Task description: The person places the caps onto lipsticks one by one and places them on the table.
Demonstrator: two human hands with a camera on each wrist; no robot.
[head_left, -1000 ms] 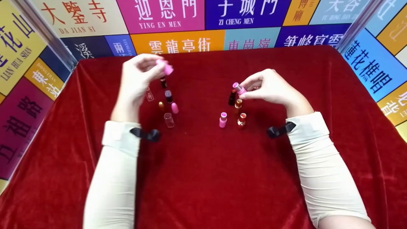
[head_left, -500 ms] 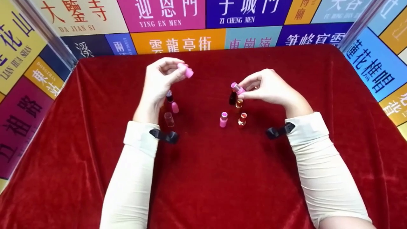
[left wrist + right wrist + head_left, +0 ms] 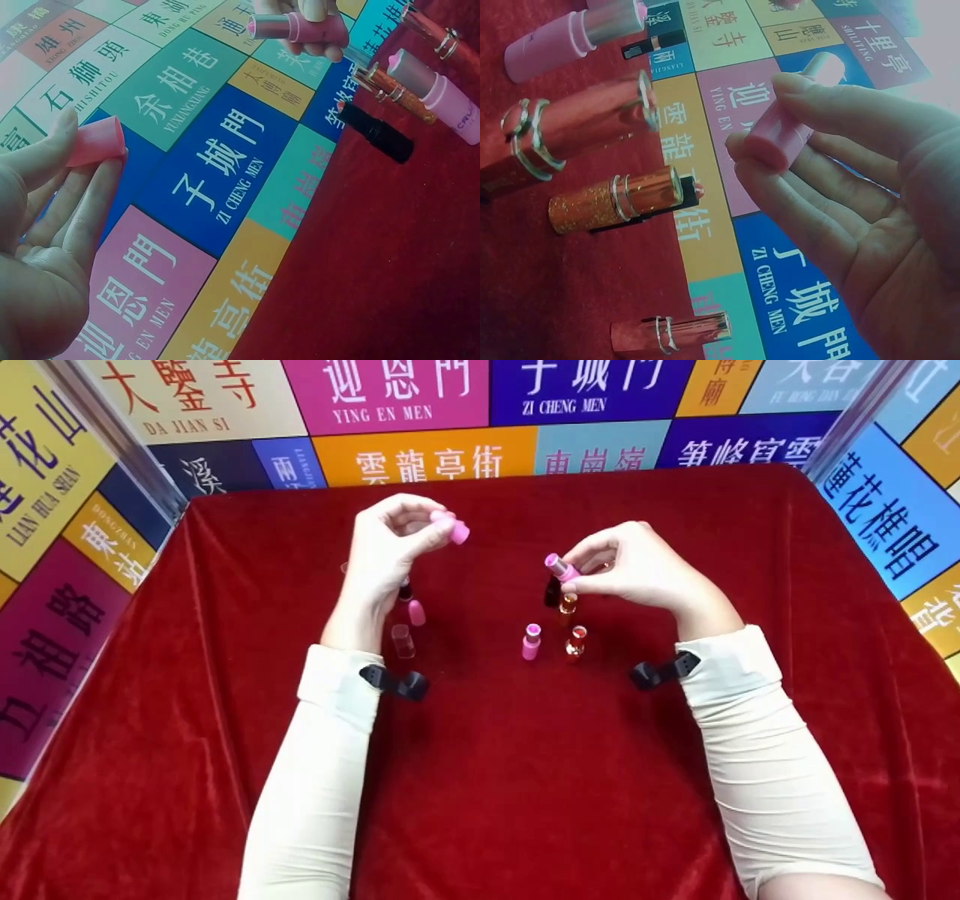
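My left hand [image 3: 382, 540] pinches a pink lipstick cap [image 3: 460, 533] between thumb and fingers, raised above the cloth; the cap's open end shows in the left wrist view. Across from it, my right hand [image 3: 630, 562] grips an uncapped pink lipstick [image 3: 776, 139] by its base, tilted with its silver collar toward the left hand. Cap and lipstick are apart. Below the right hand stand uncapped lipsticks: a black one [image 3: 552, 592], a glittery gold one [image 3: 568, 609], a red-and-gold one [image 3: 576, 643] and a second pink one [image 3: 531, 645].
Under and beside the left wrist stand loose caps: a clear one [image 3: 403, 642], a pink one [image 3: 416, 613] and a dark one [image 3: 406, 589] partly hidden. Another red-and-gold lipstick [image 3: 671, 335] shows in the right wrist view. Lettered panels [image 3: 420, 457] border the red cloth [image 3: 480, 765].
My left hand has moved right with the pink cap, toward the right hand, slowing in the last half second. The right hand has stayed nearly still, holding the pink lipstick.
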